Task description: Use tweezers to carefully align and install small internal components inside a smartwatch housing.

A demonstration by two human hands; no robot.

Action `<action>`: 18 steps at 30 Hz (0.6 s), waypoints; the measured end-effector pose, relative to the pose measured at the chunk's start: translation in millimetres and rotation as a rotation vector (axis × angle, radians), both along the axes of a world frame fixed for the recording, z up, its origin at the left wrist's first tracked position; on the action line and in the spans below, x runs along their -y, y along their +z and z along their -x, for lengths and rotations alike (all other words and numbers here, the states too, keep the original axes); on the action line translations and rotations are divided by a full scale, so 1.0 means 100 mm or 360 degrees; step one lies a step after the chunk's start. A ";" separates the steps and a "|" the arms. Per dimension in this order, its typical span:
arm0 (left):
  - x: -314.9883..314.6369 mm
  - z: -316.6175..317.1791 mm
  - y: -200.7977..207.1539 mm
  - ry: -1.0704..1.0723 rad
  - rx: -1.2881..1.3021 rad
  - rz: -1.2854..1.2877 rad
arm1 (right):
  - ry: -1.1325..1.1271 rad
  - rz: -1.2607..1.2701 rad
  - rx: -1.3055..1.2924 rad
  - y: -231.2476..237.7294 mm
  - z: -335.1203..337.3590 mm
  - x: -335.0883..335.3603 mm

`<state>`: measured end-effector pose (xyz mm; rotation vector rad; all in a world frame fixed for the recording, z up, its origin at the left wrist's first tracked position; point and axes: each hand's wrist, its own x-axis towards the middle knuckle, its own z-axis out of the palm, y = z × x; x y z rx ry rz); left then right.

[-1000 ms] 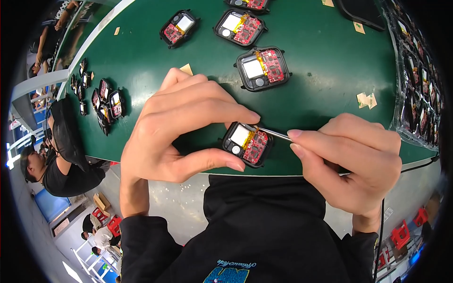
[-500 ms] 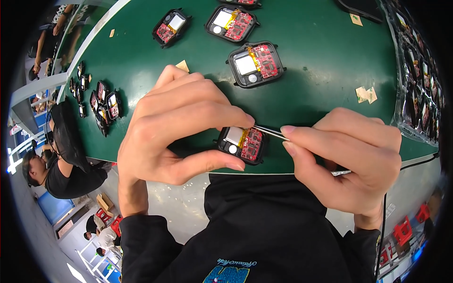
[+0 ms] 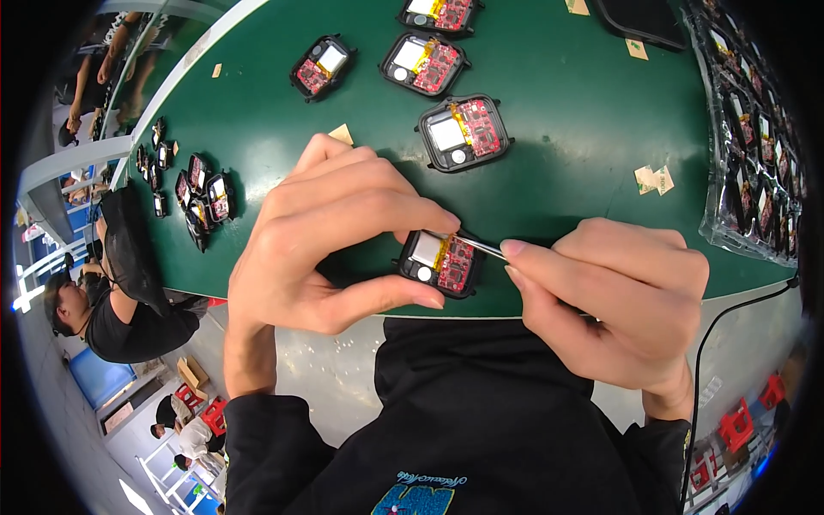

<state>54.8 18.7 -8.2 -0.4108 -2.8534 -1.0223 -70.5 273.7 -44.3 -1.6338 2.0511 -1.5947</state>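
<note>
My left hand [image 3: 335, 232] grips a small black watch case [image 3: 439, 262] between thumb and index finger, by the table's near edge. Inside the case lie a red circuit board, a silver battery, yellow tape and a white round part. In my right hand [image 3: 614, 300], thumb and index finger pinch a pair of metal tweezers [image 3: 482, 247]. Their tips reach the upper part of the red board, close to my left fingertip; whether they grasp anything there is too small to tell. Beyond my hands lies another open watch case [image 3: 464, 134] with the same kind of parts.
More open cases [image 3: 424, 63] lie farther back, and a cluster of them [image 3: 204, 196] sits at the left. A clear plastic tray [image 3: 755, 172] of cases lines the right edge. Paper scraps [image 3: 655, 179] dot the green table [image 3: 575, 112]. A co-worker [image 3: 120, 313] sits at left.
My right hand and the tweezers have shifted left, and the tips now sit farther over the red board. My left hand still holds the watch case. The view has shifted slightly.
</note>
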 end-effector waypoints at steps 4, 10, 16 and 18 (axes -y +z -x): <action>-0.05 -0.05 0.09 0.0136 0.0059 -0.0014 | -0.0122 -0.0059 0.0095 0.17 0.03 -0.01; -0.05 -0.13 -0.02 0.0052 -0.0001 -0.0061 | -0.0184 -0.0075 0.0166 0.21 0.02 -0.07; 0.18 -0.28 0.12 0.0327 -0.0005 0.0206 | -0.0202 -0.0040 0.0238 0.20 -0.01 -0.06; 0.25 -0.23 0.18 0.0425 -0.0081 0.0229 | -0.0190 -0.0073 0.0298 0.20 -0.02 -0.05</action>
